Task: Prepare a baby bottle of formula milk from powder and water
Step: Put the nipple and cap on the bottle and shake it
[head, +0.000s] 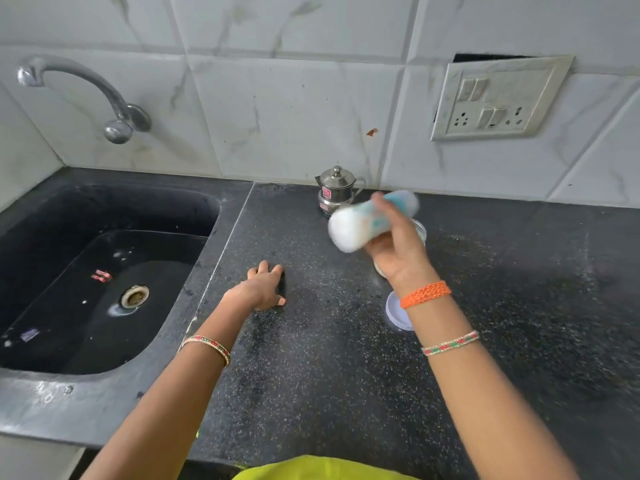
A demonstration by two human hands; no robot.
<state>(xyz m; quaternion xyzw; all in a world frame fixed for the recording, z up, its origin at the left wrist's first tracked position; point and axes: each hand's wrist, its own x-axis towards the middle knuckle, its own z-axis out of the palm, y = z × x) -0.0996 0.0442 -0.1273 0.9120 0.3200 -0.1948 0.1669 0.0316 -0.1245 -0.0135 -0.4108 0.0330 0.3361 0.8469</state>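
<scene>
Far left of frame: curved chrome wall tap (114,109) over dark wet stone sink (31,237). Centre: left hand (265,287) flat on speckled black granite counter (346,375), fingers (270,270) spread, likely bracing. Right of centre: small steel lidded pot (334,190). Right hand (398,251) gripping blurred, milky-white plastic baby bottle (363,221), tilted sideways, probably mid-shake. Round pale lid (394,311) below wrist.

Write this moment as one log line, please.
right hand: grips blurred baby bottle | left hand: rests on counter
</scene>
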